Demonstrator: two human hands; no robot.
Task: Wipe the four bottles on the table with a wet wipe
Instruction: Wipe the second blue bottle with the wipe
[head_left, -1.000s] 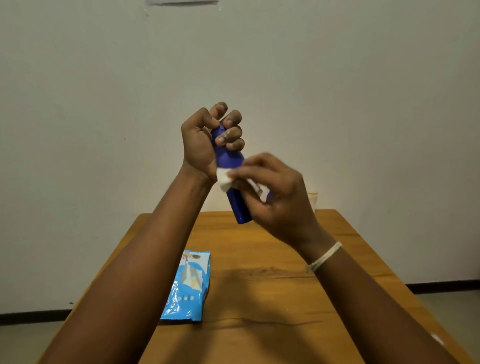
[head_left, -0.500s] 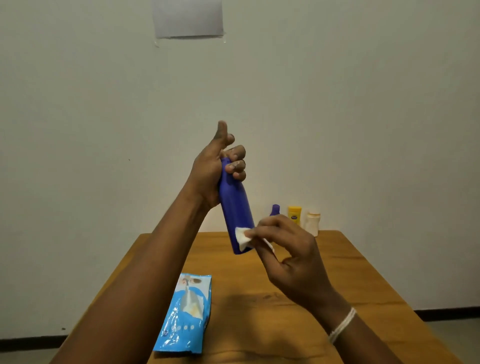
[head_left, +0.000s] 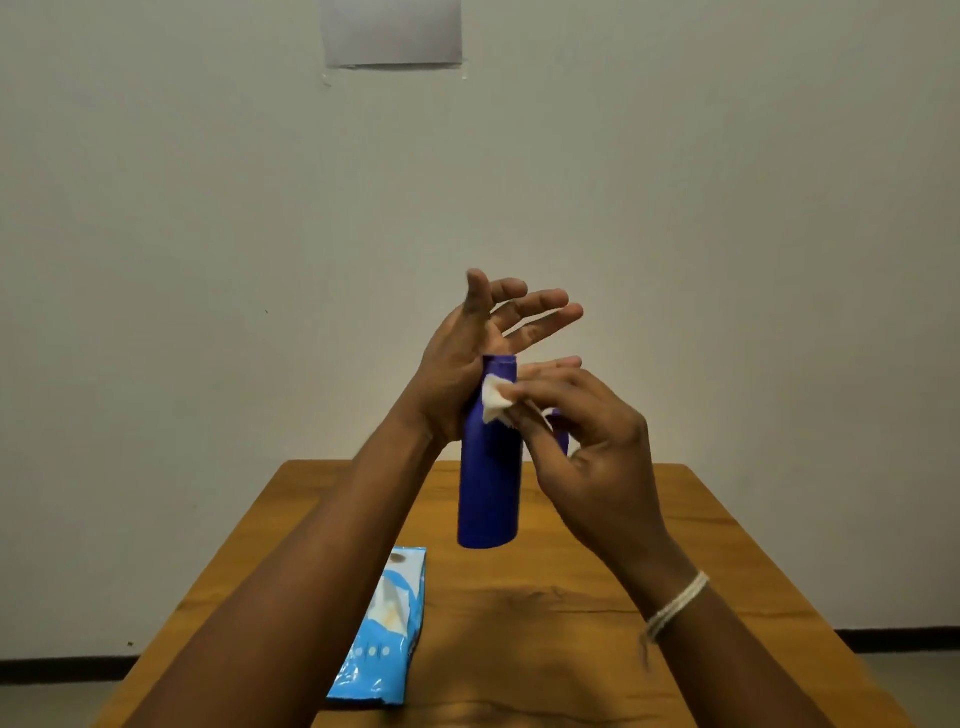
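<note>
blue bottle (head_left: 489, 483) up off the wooden table (head_left: 701, 561), left hand (head_left: 467, 358) fingers splayed straight beside its top, right hand (head_left: 587, 441) pinching a white wet wipe (head_left: 494, 397) against it, blue wipes pack (head_left: 387, 623) below

Blue bottle (head_left: 489, 483), white wipe (head_left: 494, 399)

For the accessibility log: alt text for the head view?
A left hand with fingers spread steadies an upright blue bottle above a wooden table, while the right hand pinches a white wet wipe against it. A blue wipes pack lies below.
</note>
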